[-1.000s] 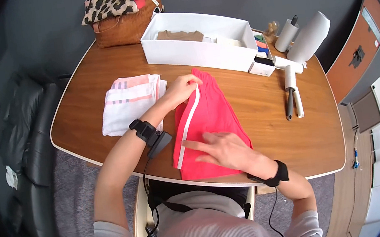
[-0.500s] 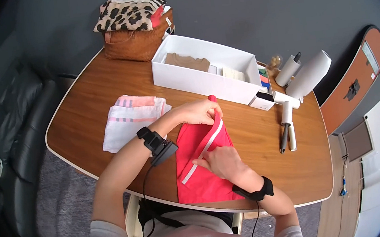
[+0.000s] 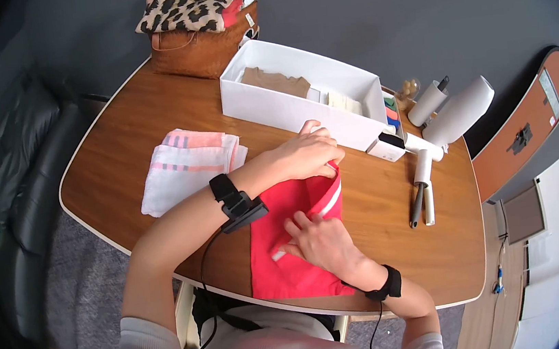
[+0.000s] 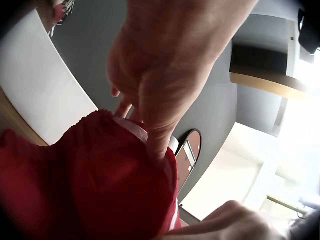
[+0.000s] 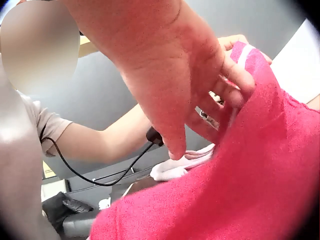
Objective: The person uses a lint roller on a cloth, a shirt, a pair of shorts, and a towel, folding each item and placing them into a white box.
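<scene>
Red shorts (image 3: 283,270) with a white side stripe lie on the wooden table (image 3: 405,250) near its front edge. My left hand (image 3: 308,154) grips their far end and holds it lifted and doubled back over the middle. In the left wrist view the left hand (image 4: 160,75) pinches the gathered red hem (image 4: 95,170). My right hand (image 3: 318,239) presses on the middle of the shorts with fingers spread, just under the raised fold. The right wrist view shows the right hand (image 5: 175,85) with fingertips against the red cloth (image 5: 240,190).
A folded white and pink towel (image 3: 186,168) lies left of the shorts. Behind them stands a white box (image 3: 286,108) holding folded clothes, with a brown bag (image 3: 200,49) beyond it. A lint roller (image 3: 422,186) and a white cylinder (image 3: 455,113) sit at the right.
My left hand lifted the far end of the shorts off the table and carried it back over the middle. The right hand slid up to the fold line.
</scene>
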`<control>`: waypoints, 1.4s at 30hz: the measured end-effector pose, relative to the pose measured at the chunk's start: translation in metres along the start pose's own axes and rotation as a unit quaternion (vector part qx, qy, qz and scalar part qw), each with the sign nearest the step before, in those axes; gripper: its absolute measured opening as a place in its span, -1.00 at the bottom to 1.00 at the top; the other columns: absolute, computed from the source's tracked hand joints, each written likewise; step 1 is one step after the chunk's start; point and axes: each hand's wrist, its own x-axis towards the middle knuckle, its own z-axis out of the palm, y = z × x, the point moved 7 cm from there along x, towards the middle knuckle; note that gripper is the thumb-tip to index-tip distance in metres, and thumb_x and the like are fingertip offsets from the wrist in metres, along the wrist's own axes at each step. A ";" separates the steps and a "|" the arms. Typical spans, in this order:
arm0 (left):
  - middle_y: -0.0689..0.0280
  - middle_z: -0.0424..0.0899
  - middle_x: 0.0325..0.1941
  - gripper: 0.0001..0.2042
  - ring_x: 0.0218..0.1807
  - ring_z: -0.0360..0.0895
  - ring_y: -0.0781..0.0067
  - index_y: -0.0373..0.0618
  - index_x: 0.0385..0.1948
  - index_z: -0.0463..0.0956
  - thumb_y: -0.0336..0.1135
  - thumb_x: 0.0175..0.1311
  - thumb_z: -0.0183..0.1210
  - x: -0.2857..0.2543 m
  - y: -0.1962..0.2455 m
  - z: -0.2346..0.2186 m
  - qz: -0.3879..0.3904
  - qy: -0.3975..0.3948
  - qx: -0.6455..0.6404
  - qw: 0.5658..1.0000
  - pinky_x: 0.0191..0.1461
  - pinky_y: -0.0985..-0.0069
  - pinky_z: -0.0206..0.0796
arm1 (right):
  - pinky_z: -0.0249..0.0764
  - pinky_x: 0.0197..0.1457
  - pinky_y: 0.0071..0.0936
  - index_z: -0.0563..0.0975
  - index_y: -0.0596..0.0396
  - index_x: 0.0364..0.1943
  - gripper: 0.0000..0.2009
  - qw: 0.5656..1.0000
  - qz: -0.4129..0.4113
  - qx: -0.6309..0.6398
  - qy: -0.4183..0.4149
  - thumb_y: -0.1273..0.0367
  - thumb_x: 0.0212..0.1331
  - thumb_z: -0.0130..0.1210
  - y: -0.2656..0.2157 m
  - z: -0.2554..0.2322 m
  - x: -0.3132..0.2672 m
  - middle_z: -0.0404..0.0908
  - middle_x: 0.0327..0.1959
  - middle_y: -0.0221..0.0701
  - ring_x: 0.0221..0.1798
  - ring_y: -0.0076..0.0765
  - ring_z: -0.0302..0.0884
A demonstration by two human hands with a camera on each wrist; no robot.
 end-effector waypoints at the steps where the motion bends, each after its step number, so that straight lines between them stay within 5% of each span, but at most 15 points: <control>1: 0.21 0.40 -0.08 -0.84 0.09 0.21 0.25 -0.10 -0.57 0.43 -0.32 -0.17 0.23 0.000 0.001 -0.006 0.016 0.035 0.007 0.999 0.22 0.25 -0.16 | 0.40 -0.55 -0.48 0.46 0.07 -0.42 -0.67 1.000 0.007 0.007 0.005 0.08 0.04 0.02 0.003 -0.001 -0.001 0.41 -0.42 -0.40 -0.53 -0.33 0.48; 6: 0.15 0.41 -0.09 -0.74 0.07 0.26 0.25 -0.10 -0.44 0.41 -0.23 -0.12 0.26 -0.005 -0.003 -0.010 0.054 0.190 0.050 0.979 0.20 0.26 -0.05 | 0.39 -0.52 -0.37 0.49 0.11 -0.62 -0.61 0.984 0.001 0.181 -0.003 0.06 0.08 -0.01 0.027 -0.025 -0.025 0.41 -0.49 -0.32 -0.51 -0.20 0.48; 9: 0.07 0.39 -0.03 -0.52 0.10 0.25 0.14 -0.18 -0.17 0.34 -0.12 -0.10 0.27 -0.004 -0.021 -0.004 -0.055 0.231 -0.017 0.971 0.17 0.30 0.06 | 0.36 -0.45 -0.30 0.47 0.16 -0.62 -0.62 0.958 0.036 0.285 -0.003 0.10 0.09 0.00 0.063 -0.056 -0.045 0.38 -0.51 -0.25 -0.48 -0.09 0.44; 13: -0.08 0.30 0.07 -0.25 0.16 0.20 -0.04 -0.39 0.06 0.14 -0.03 -0.08 0.25 0.005 -0.076 0.043 -0.243 0.106 -0.180 0.947 0.23 0.26 0.02 | 0.23 -0.44 -0.29 0.37 0.27 -0.64 -0.62 0.922 0.105 0.369 0.051 0.20 0.10 0.03 0.116 -0.068 -0.073 0.29 -0.59 -0.22 -0.53 -0.09 0.28; 17: -0.04 0.36 -0.04 -0.24 0.08 0.23 -0.04 -0.27 0.06 0.21 -0.02 -0.19 0.32 0.006 -0.088 0.072 -0.238 0.050 0.014 0.970 0.16 0.21 0.03 | 0.27 -0.41 -0.37 0.35 0.24 -0.65 -0.74 0.929 0.209 0.304 -0.005 0.41 -0.16 0.23 0.156 -0.056 -0.091 0.32 -0.59 -0.25 -0.52 -0.20 0.29; 19: -0.01 0.35 -0.06 -0.28 0.08 0.21 -0.01 -0.25 -0.01 0.28 -0.03 -0.24 0.34 0.010 -0.092 0.075 -0.252 0.014 0.031 0.967 0.13 0.20 0.04 | 0.32 -0.36 -0.41 0.35 0.20 -0.65 -0.74 0.918 0.267 0.291 -0.029 0.55 -0.36 0.28 0.184 -0.037 -0.102 0.35 -0.56 -0.29 -0.47 -0.23 0.36; 22: -0.05 0.45 -0.17 -0.37 -0.03 0.35 -0.01 -0.24 -0.19 0.40 -0.07 -0.37 0.39 0.017 -0.102 0.077 -0.249 -0.003 0.013 0.968 -0.01 0.23 0.19 | 0.36 -0.27 -0.41 0.40 0.19 -0.56 -0.80 0.926 0.268 0.263 0.031 0.59 -0.34 0.18 0.226 -0.008 -0.114 0.40 -0.48 -0.25 -0.37 -0.15 0.42; 25: -0.09 0.53 -0.34 -0.46 -0.21 0.48 -0.03 -0.28 -0.33 0.46 -0.13 -0.41 0.40 0.017 -0.108 0.078 -0.235 -0.007 -0.011 0.972 -0.19 0.31 0.32 | 0.37 -0.25 -0.39 0.45 0.18 -0.46 -0.79 0.959 0.190 0.076 0.196 0.57 -0.30 0.16 0.219 -0.008 -0.113 0.45 -0.41 -0.23 -0.32 -0.11 0.43; 28: -0.10 0.53 -0.30 -0.50 -0.22 0.48 0.00 -0.35 -0.38 0.48 -0.16 -0.39 0.38 0.008 -0.116 0.081 -0.228 -0.065 -0.064 0.969 -0.18 0.32 0.31 | 0.38 -0.25 -0.36 0.47 0.14 -0.37 -0.74 0.957 0.215 0.126 0.150 0.54 -0.28 0.18 0.193 -0.008 -0.114 0.49 -0.36 -0.23 -0.32 -0.11 0.46; 29: -0.06 0.56 -0.33 -0.52 -0.28 0.52 0.09 -0.36 -0.38 0.49 -0.16 -0.34 0.36 0.001 -0.114 0.078 -0.229 -0.080 -0.113 0.964 -0.21 0.37 0.32 | 0.38 -0.30 -0.32 0.50 0.12 -0.41 -0.80 0.920 0.309 0.234 0.059 0.41 -0.19 0.21 0.185 0.004 -0.119 0.53 -0.42 -0.26 -0.37 -0.11 0.48; 32: 0.01 0.58 -0.35 -0.54 -0.29 0.52 0.20 -0.31 -0.33 0.50 -0.17 -0.28 0.34 -0.024 -0.107 0.058 -0.331 -0.059 -0.210 0.918 -0.21 0.44 0.32 | 0.38 -0.37 -0.30 0.52 0.09 -0.47 -0.75 0.910 0.248 0.320 -0.085 0.19 -0.07 0.17 0.149 0.042 -0.139 0.54 -0.56 -0.27 -0.45 -0.13 0.49; 33: 0.07 0.55 -0.21 -0.54 -0.20 0.49 0.32 -0.27 -0.18 0.44 -0.27 -0.18 0.30 -0.033 -0.109 0.058 -0.359 -0.068 -0.239 0.900 -0.16 0.48 0.31 | 0.39 -0.37 -0.30 0.53 0.08 -0.49 -0.73 0.899 0.237 0.350 -0.114 0.15 -0.06 0.15 0.137 0.052 -0.148 0.53 -0.57 -0.26 -0.45 -0.13 0.50; 37: 0.14 0.40 0.03 -0.52 -0.07 0.41 0.44 -0.16 0.01 0.27 -0.49 -0.05 0.16 -0.048 -0.086 0.035 -0.289 0.088 -0.332 0.893 -0.01 0.51 0.25 | 0.41 -0.38 -0.29 0.53 0.08 -0.50 -0.68 0.908 0.246 0.294 -0.170 0.09 -0.04 0.13 0.107 0.061 -0.154 0.54 -0.57 -0.24 -0.45 -0.11 0.52; 40: 0.20 0.39 0.07 -0.64 0.08 0.34 0.36 -0.20 -0.06 0.36 -0.51 0.03 0.10 -0.040 -0.054 0.008 -0.139 0.096 -0.326 0.930 0.12 0.50 0.18 | 0.42 -0.38 -0.28 0.53 0.08 -0.51 -0.66 0.898 0.328 0.259 -0.139 0.06 -0.04 0.12 0.111 0.054 -0.150 0.54 -0.57 -0.23 -0.43 -0.09 0.52; 42: 0.26 0.50 -0.09 -0.73 -0.04 0.41 0.44 -0.22 -0.18 0.44 -0.56 0.02 0.07 -0.041 -0.045 -0.001 -0.133 0.086 -0.324 0.933 0.06 0.54 0.21 | 0.43 -0.39 -0.27 0.52 0.08 -0.51 -0.64 0.916 0.312 0.243 -0.075 0.05 -0.05 0.13 0.118 0.055 -0.149 0.55 -0.54 -0.22 -0.44 -0.07 0.52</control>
